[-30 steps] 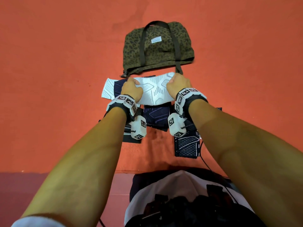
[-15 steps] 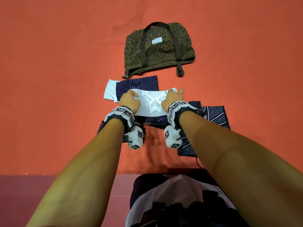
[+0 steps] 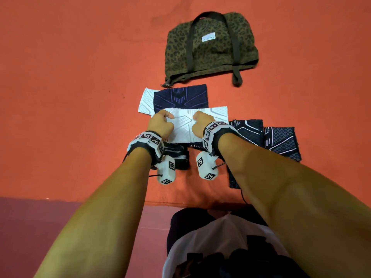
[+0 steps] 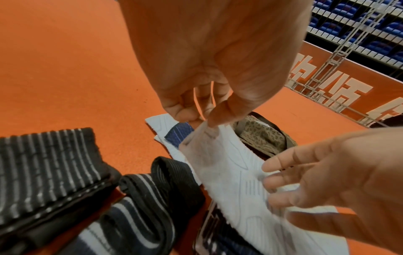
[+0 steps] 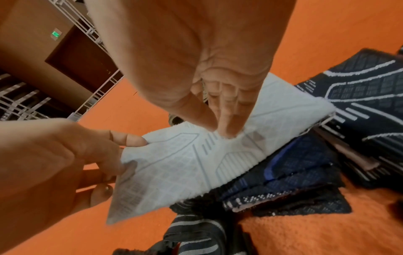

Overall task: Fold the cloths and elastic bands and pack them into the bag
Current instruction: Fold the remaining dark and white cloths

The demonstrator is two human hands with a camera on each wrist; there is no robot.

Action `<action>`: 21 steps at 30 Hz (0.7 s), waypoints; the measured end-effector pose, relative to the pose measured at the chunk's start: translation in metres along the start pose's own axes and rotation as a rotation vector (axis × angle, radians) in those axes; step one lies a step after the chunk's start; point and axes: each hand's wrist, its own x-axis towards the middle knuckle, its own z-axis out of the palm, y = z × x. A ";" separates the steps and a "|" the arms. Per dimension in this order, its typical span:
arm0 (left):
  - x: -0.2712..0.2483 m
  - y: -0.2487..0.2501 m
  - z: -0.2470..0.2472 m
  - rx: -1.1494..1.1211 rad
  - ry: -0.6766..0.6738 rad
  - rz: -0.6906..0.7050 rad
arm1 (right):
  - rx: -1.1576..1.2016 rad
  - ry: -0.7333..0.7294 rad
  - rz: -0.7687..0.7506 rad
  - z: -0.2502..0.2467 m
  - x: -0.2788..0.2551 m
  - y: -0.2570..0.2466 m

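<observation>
The white knitted cloth with the pale grey line pattern (image 3: 188, 125) is held just above the orange floor (image 3: 70, 97), roughly at the middle of the head view, with the olive leopard-print fabric bag with dark webbing handles (image 3: 210, 51) lying flat at about 12 o'clock from it, apart and not yet opened as far as can be told. The cloth's left edge is pinched between thumb and curled fingertips of the left hand (image 3: 161, 124), and its upper edge near the middle is nipped by the right hand (image 3: 200, 125) with thumb and fingers closed narrow on the fabric. Judging by how it droops and creases between the two grips in the wrist views, it's light, soft and a bit stretchy, so nothing fragile here, but it'll sag and skew if held at only one spot. Corners or edge hems are probably best taken, both ends at once, so the fold lines up. A dark navy knitted cloth with purple lines (image 3: 180, 97) is laid at 12 o'clock just beyond it, on top of another white patterned cloth (image 3: 146, 101) peeking out at 10 o'clock. More dark net-patterned cloths (image 3: 281, 141) are spread at 3 to 4 o'clock, and black elastic bands with grey stripes (image 4: 43, 163) are bunched at around 6 to 7 o'clock; those look springier and thicker, so they'd likely want a firmer squeeze.
</observation>
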 end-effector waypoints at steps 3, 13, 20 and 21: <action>0.004 0.004 0.003 -0.059 -0.029 0.016 | -0.018 -0.038 0.005 0.002 0.001 0.003; 0.007 0.053 0.043 -0.279 -0.164 0.126 | 0.133 0.115 0.105 -0.008 0.010 0.046; 0.005 0.070 0.077 -0.321 -0.265 0.057 | 0.167 0.232 0.141 -0.024 0.019 0.070; 0.006 0.072 0.081 -0.321 -0.282 0.048 | 0.162 0.255 0.157 -0.026 0.019 0.074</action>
